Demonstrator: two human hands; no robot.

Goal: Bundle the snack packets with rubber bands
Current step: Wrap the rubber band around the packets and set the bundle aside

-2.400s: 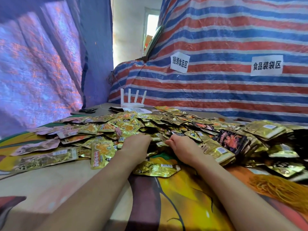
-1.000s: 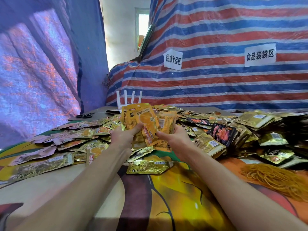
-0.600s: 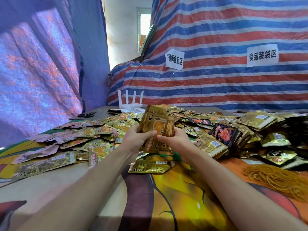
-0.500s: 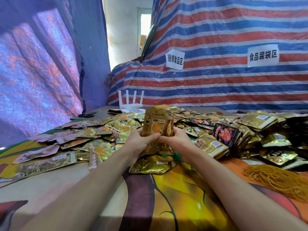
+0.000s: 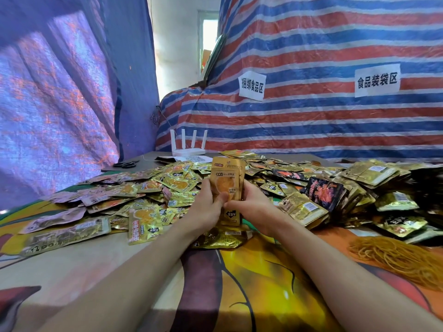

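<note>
The left hand (image 5: 206,209) and right hand (image 5: 256,207) both grip one stack of snack packets (image 5: 227,185) by its side edges. It stands upright between them, long axis vertical, just in front of the loose heap (image 5: 167,188) on the counter (image 5: 72,271). The rubber bands (image 5: 393,255) lie well off to the right and closer to the person than the stack, so the right hand is likely the one to fetch a band while the left holds the stack.
</note>
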